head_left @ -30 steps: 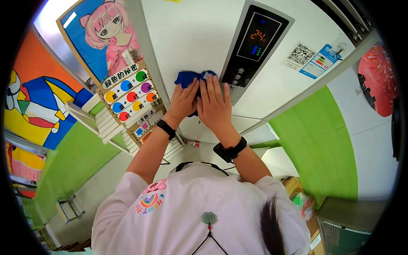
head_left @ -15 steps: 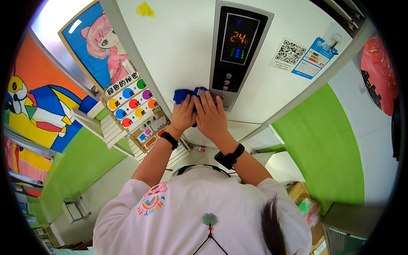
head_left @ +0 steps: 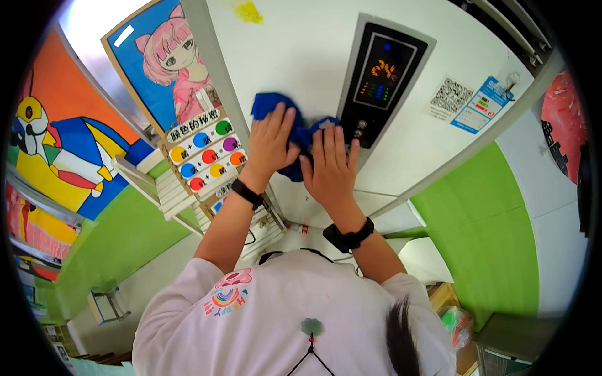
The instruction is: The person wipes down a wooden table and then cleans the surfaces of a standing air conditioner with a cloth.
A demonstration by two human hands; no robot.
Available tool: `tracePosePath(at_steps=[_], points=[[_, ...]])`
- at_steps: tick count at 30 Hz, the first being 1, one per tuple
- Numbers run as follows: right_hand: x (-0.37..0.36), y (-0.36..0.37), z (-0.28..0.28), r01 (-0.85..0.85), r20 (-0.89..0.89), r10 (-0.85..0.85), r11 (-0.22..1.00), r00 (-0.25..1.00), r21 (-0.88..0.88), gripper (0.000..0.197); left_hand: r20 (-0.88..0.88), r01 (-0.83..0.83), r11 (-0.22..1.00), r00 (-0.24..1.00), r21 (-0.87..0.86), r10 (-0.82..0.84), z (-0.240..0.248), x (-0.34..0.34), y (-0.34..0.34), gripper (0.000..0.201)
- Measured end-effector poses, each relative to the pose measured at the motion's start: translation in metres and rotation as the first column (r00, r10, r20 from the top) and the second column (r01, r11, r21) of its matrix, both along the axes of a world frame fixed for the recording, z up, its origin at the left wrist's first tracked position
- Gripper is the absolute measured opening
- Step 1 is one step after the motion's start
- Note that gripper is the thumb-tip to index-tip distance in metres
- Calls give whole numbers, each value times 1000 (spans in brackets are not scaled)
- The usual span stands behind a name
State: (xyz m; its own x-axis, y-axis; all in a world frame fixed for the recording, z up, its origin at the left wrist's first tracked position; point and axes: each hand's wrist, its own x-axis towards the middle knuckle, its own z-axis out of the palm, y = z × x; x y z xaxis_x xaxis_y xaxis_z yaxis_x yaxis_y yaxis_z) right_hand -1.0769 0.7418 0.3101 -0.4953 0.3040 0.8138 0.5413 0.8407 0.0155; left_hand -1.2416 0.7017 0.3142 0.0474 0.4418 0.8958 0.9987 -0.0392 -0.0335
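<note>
A blue cloth (head_left: 298,139) lies bunched against the white front panel (head_left: 276,47) of a tall appliance, left of its dark display strip. My left hand (head_left: 271,141) presses on the cloth's left part, fingers stretched out and thumb apart. Beside it, my right hand (head_left: 330,170) is laid flat with fingers extended over the cloth's right end, just below the lower end of the display strip (head_left: 380,84). Both palms face the panel. Part of the cloth is hidden beneath the fingers.
To the left stands a white slatted chair (head_left: 164,188) with a colour-mixing board (head_left: 210,150) and a framed picture of a pink-haired figure (head_left: 175,59). Stickers (head_left: 480,103) and a small hook (head_left: 512,80) are on the panel's right. A red-labelled bottle (head_left: 301,229) lies low behind the arms.
My hands have moved apart, the left one up and leftward along the panel. More of the blue cloth shows between and above them. The whole view has shifted slightly.
</note>
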Motion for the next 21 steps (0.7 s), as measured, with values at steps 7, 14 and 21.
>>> tracePosePath(at_steps=[7, 14, 21], points=[[-65, -3, 120, 92, -240, -61, 989, 969, 119, 61, 112, -92, 992, 989, -88, 101, -53, -38, -26, 75], [-132, -15, 60, -34, -14, 39, 963, 999, 268, 49, 451, 100, 994, 885, 54, -113, -75, -56, -37, 75], [-80, -12, -27, 138, 141, -156, 982, 978, 129, 53, 745, 570, 805, 464, 165, -480, 24, -85, -45, 74]])
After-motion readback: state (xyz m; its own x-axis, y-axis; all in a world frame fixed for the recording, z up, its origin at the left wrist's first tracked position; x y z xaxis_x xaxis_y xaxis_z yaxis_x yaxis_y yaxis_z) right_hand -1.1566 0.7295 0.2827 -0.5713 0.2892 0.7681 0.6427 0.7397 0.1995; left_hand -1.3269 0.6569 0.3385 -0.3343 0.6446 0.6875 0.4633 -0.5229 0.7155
